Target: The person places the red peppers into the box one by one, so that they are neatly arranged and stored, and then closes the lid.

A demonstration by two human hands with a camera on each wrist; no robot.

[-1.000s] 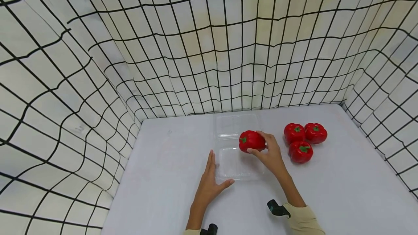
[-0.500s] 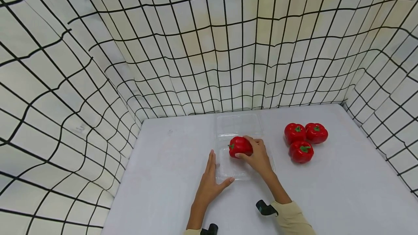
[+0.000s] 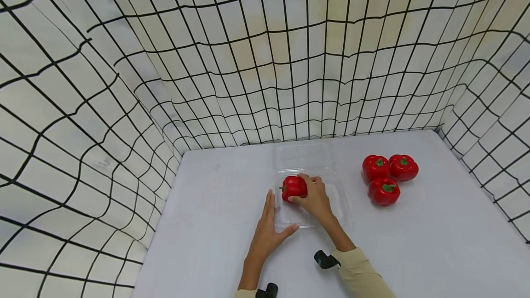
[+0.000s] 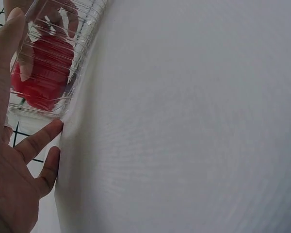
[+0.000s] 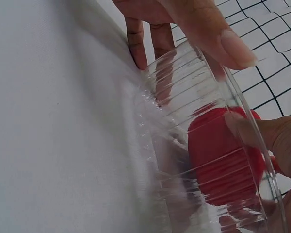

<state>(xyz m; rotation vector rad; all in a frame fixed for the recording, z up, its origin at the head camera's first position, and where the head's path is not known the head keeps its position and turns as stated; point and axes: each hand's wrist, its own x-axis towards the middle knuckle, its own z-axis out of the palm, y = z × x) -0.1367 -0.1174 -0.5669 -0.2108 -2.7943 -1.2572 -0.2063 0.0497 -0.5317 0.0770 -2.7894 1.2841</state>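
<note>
One pepper (image 3: 295,187) is in our right hand's (image 3: 315,200) grip, inside the box (image 3: 305,219) at its left side; our left hand (image 3: 265,234), fingers straight, lies alongside. We should brace the box lightly, loosening only once the pepper sits steady.

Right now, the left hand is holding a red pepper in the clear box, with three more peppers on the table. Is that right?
Not quite: the head view shows the right hand, not the left hand, holding the red pepper; the rest is right.
</note>
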